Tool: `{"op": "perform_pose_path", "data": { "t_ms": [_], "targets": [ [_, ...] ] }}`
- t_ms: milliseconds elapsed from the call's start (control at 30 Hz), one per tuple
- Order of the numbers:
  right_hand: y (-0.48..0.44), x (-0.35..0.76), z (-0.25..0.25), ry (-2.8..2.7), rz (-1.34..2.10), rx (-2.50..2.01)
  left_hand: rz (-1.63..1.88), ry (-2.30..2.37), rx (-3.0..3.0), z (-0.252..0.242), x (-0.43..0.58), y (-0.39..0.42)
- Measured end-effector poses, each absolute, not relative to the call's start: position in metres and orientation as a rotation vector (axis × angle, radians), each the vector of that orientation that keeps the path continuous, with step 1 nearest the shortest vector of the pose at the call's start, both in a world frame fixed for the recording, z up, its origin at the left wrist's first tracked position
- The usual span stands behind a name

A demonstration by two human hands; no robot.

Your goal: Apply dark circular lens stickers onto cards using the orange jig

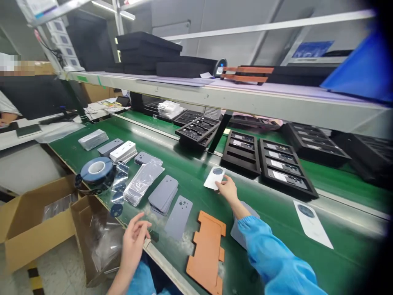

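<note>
My right hand (227, 190) reaches over the green bench and pinches the lower right edge of a white phone back panel (211, 180) with a dark round patch at its top. My left hand (136, 233) hovers by the near bench edge, fingers loosely apart and holding nothing. Closest to it is a grey phone back panel (179, 217) with camera holes, beside a stack of grey panels (163, 194). An orange fixture plate (207, 250) lies between my arms. Partly under my right sleeve is another grey panel (241, 235).
Black trays (241, 153) of parts stand along the back, under a shelf (190, 92). A film roll (96, 169), wrapped panels (143, 184) and white panels (123, 151) sit left. Another white panel (313, 225) lies right. Cardboard boxes (39, 246) stand lower left.
</note>
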State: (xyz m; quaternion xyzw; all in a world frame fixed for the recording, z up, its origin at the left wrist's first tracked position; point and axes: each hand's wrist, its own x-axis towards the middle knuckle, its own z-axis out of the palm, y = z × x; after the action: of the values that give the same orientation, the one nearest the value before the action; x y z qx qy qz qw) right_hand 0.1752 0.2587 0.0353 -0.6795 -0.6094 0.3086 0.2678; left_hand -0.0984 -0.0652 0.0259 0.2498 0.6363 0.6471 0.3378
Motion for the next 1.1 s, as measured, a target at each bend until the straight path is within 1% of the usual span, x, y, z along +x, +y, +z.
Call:
{"op": "perform_pose_path", "data": {
  "t_ms": [133, 300, 400, 500, 533, 600, 667, 767, 867, 967, 1100],
  "targets": [
    [0.295, 0.179, 0.030, -1.699, 0.658, -2.017, 1.817, 1.904, 0.471, 0.016, -0.143, -0.111],
    [0.304, 0.183, 0.021, -1.828, 0.507, -2.154, 1.817, 2.197, 0.337, -0.009, -0.199, -0.147],
    [0.301, 0.178, 0.023, -1.904, 0.422, -2.191, 1.768, 2.272, 0.352, -0.027, -0.229, -0.146],
    [0.289, 0.159, 0.025, -2.009, 0.286, -2.098, 1.654, 2.313, 0.385, -0.041, -0.250, -0.131],
    [0.281, 0.149, 0.026, -2.051, 0.242, -2.042, 1.636, 2.301, 0.382, -0.044, -0.255, -0.124],
    [0.255, 0.122, 0.028, -2.138, 0.201, -1.884, 1.659, 2.114, 0.373, -0.048, -0.261, -0.110],
    [0.216, 0.085, 0.030, -2.225, 0.255, -1.649, 1.651, 1.973, 0.399, -0.049, -0.262, -0.099],
    [0.141, 0.020, 0.033, -2.389, 0.524, -1.139, 1.648, 1.808, 0.440, -0.048, -0.259, -0.091],
    [0.073, -0.045, 0.032, -2.505, 0.768, -0.834, 1.659, 1.684, 0.454, -0.043, -0.256, -0.091],
    [0.036, -0.095, 0.025, -2.549, 0.886, -0.723, 1.654, 1.609, 0.449, -0.036, -0.256, -0.093],
    [0.028, -0.133, 0.019, -2.566, 0.889, -0.729, 1.646, 1.559, 0.450, -0.031, -0.256, -0.095]
  ]
}}
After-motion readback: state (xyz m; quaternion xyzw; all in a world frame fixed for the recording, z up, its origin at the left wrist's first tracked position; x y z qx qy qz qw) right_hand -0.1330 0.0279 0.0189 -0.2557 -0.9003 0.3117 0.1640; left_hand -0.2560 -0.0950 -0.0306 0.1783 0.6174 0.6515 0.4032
